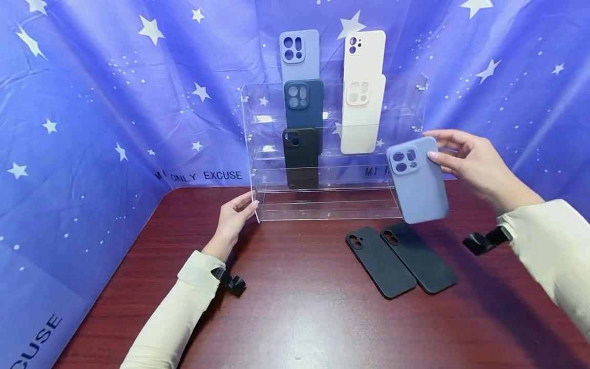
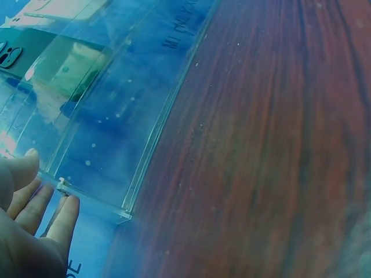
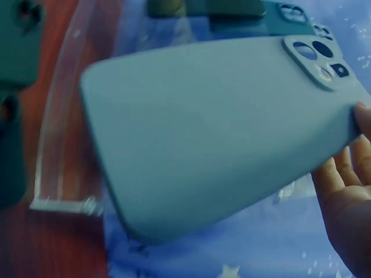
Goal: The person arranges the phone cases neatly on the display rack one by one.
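Observation:
My right hand [image 1: 475, 164] pinches a light blue phone case [image 1: 421, 187] by its upper right edge. The case hangs tilted in the air before the stand's right end, camera cutouts at the top. In the right wrist view the same case [image 3: 214, 133] fills the middle, with the thumb [image 3: 363, 119] on its near edge. My left hand [image 1: 234, 220] holds the lower left side panel of a clear acrylic display stand [image 1: 332, 210]. Thumb and fingers lie on either side of that panel in the left wrist view, where the hand [image 2: 35, 226] is partly cut off.
On the stand's tiers lean another light blue case [image 1: 306, 69], a dark blue case [image 1: 306, 115], a black case [image 1: 301, 159] and two white cases [image 1: 371, 56]. Two black cases [image 1: 384, 269] lie on the dark wooden table [image 1: 286, 307]. A starry blue curtain [image 1: 193, 128] hangs behind.

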Motion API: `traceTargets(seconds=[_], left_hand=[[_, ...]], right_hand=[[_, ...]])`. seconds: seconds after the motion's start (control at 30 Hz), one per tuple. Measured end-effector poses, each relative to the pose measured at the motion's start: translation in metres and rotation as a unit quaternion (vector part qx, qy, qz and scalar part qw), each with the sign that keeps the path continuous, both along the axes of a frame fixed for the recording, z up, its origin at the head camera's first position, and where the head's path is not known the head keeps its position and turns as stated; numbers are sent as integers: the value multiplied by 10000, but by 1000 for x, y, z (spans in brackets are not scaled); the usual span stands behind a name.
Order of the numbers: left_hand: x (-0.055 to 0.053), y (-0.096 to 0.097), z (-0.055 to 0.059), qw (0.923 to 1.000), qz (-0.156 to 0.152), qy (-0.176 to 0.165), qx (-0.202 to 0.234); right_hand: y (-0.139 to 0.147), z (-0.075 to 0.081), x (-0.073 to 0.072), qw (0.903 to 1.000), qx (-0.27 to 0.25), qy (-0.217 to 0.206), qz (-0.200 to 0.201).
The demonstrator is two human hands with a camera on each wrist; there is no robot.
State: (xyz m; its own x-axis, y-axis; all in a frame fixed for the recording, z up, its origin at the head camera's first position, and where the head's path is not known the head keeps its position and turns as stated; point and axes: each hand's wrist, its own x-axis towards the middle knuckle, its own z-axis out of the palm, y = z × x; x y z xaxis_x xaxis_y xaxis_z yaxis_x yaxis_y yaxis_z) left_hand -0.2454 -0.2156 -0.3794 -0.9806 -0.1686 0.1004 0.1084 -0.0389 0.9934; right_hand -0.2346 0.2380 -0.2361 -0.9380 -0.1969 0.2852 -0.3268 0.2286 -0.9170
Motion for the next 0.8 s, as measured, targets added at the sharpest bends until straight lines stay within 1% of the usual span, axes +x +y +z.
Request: traceTargets(seconds=[0.03,0.07,0.1,0.13,0.27,0.37,0.43,0.5,0.6,0.63,0.7,0.8], left_hand=[[0,0,0,10000,10,-11,3],[0,0,1,10000,11,-14,-13],[0,-1,1,10000,-2,-16,-25],[1,-1,1,10000,1,-37,-11],[1,-1,1,10000,5,-53,-10],[1,-1,1,10000,-2,-37,20],[1,-1,0,10000,-21,-28,19],[1,-1,0,10000,-9,-18,59],[1,-1,-1,10000,-29,-39,53],[1,-1,-1,10000,-33,-38,64],[0,-1,-1,10000,-67,-40,31],[0,-1,-1,9999,-97,-39,-25]], right_hand=[[-6,3,-2,9987,-497,13,135],[-12,7,-4,9949,-974,-3,274],[-17,10,-6,9880,-1482,-52,430],[-22,13,-8,9792,-1950,-81,558],[-41,23,-18,9509,-3019,-48,679],[-53,28,-26,9314,-3593,40,585],[-60,30,-32,9196,-3901,99,464],[-69,32,-39,9107,-4114,190,319],[-81,34,-50,9019,-4304,352,84],[-84,34,-54,9005,-4328,414,-2],[-90,32,-61,9020,-4273,581,-194],[-96,27,-68,9100,-4008,905,-561]])
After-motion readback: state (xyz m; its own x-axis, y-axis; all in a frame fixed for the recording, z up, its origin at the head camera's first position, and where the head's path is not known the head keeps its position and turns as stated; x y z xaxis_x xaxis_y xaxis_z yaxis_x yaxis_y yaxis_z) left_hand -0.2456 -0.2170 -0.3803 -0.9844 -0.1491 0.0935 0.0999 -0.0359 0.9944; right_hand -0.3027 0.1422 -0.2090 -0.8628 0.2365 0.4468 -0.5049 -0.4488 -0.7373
